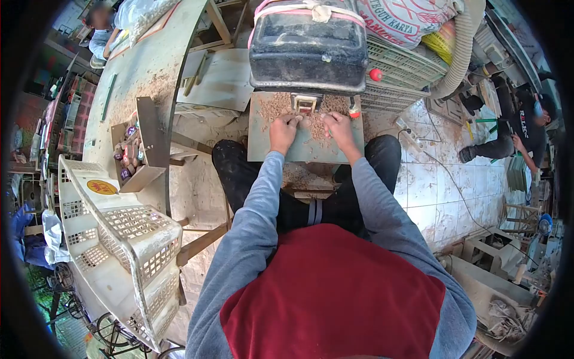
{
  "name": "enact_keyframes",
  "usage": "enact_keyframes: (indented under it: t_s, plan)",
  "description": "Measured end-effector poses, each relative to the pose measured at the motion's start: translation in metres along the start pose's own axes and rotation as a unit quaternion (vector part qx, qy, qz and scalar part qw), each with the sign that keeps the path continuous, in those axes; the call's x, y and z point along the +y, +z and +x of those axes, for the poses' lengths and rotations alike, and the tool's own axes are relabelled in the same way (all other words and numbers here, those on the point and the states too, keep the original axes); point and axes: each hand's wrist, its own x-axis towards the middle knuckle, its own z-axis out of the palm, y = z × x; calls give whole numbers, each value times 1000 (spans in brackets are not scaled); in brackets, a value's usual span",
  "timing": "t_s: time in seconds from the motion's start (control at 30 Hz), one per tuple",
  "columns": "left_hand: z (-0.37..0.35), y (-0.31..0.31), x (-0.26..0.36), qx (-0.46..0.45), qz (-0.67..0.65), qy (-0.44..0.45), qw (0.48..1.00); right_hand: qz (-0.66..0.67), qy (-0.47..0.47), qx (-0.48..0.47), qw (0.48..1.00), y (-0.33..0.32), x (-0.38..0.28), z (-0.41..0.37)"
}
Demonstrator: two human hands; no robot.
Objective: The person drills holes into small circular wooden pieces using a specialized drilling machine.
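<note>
My left hand (283,133) is closed in a pinch just below the metal guide (307,103) of a black machine (308,63). To its right, my right hand (341,131) is also closed, fingertips pinched together at the same height. A small tan piece shows between the two sets of fingertips, but I cannot make out its kind or which hand grips it. Both hands are low over the machine's flat plate (272,146), which is strewn with brown wood shavings (335,105). A red knob (354,112) is on the plate's right side.
At left, a wooden box (152,134) of small items sits on a long table (128,78). A cream plastic basket (128,224) stands below it. Printed sacks (400,21) and a ribbed hose (463,60) are at upper right. Another person (526,128) sits at far right, one at far upper left.
</note>
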Motion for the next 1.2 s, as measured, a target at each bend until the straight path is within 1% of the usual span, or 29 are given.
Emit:
enact_keyframes:
  t_s: [0.03, 0.07, 0.1, 0.13, 0.2, 0.23, 0.3, 0.33, 0.4, 0.43, 0.5, 0.53, 0.6, 0.63, 0.7, 0.73, 0.8, 0.83, 0.9, 0.93, 1.0, 1.1, 1.2]
  plan:
    - [-1, -4, 2, -2, 2, 0, 1000, 2, 1, 1, 1000, 0, 1, 0]
    - [-2, -8, 4, -3, -96, -85, 992, 2, -6, 4, 1000, 1, 2, 1]
    - [-5, -13, 5, -5, -192, -169, 967, 1, -12, 7, 1000, 1, 4, 0]
    - [-7, -18, 6, -6, -191, -170, 967, 2, -10, 7, 1000, 2, 6, -1]
    - [-11, -27, 8, -50, -314, -206, 926, 4, -30, 6, 1000, 3, 7, -2]
    - [-15, -35, 24, -48, -314, -206, 926, 3, -30, 4, 1000, 8, 2, -7]
    - [-26, -48, 56, -66, -292, -258, 919, -2, -14, -6, 1000, 20, -8, -25]
    - [-29, -52, 63, -67, -293, -260, 918, -4, -12, -5, 1000, 26, -13, -33]
    - [-36, -53, 71, -84, -310, -246, 914, -27, -26, -41, 998, 36, -20, -47]
    - [-38, -51, 69, -85, -310, -247, 914, -27, -25, -40, 999, 36, -18, -49]
    - [-42, -47, 66, -116, -332, -222, 910, -34, -64, -62, 995, 38, -15, -52]
    - [-43, -46, 65, -115, -332, -221, 910, -34, -64, -62, 995, 38, -13, -51]
    - [-47, -45, 64, -108, -325, -224, 913, -15, -77, -19, 997, 36, -14, -52]
    - [-48, -45, 60, -107, -327, -224, 912, -17, -77, -20, 997, 34, -17, -53]
    - [-53, -48, 52, -126, -254, -201, 938, 43, -28, -19, 998, 28, -23, -58]
    - [-55, -47, 52, -126, -255, -202, 937, 42, -28, -20, 999, 26, -25, -60]
    - [-60, -47, 55, -96, -130, -112, 980, 31, -21, -38, 999, 25, -26, -63]
    - [-61, -49, 58, -95, -130, -114, 980, 31, -19, -40, 999, 26, -24, -64]
    - [-61, -52, 65, -110, -212, -110, 965, 70, -16, -52, 996, 29, -22, -66]
    - [-60, -53, 70, -110, -212, -110, 965, 70, -16, -52, 996, 30, -22, -67]
    - [-60, -53, 79, -86, -272, -128, 950, 102, -8, -66, 993, 33, -22, -70]
    - [-58, -54, 76, -84, -274, -129, 949, 91, -10, -87, 992, 34, -26, -74]
    - [-61, -60, 86, -73, -243, -125, 959, 68, -4, -70, 995, 36, -29, -76]
